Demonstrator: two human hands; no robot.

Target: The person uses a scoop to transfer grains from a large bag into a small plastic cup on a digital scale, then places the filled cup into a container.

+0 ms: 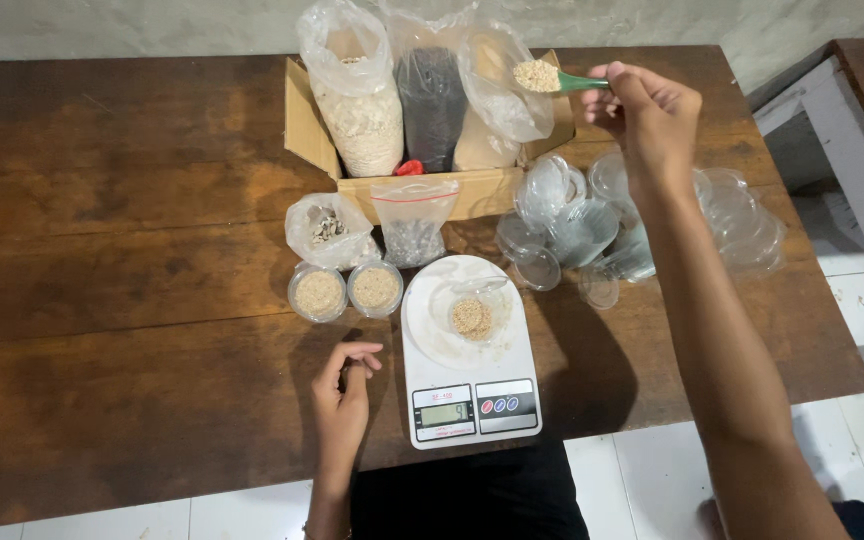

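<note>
While the left hand (342,395) rests empty, the right hand (647,110) pinches a grain-heaped green spoon (555,79).

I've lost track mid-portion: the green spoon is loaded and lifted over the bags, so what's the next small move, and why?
Probably bring the right hand with the green spoon down over the small cup on the scale and tip a little in. The spoon is heaped with grain, and that cup holds only a shallow layer, while two cups beside it look full.

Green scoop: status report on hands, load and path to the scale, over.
Right hand holds green scoop, heaped with grain, above box. Left hand rests empty beside scale. Cup on scale part-filled. Path clear.
</note>
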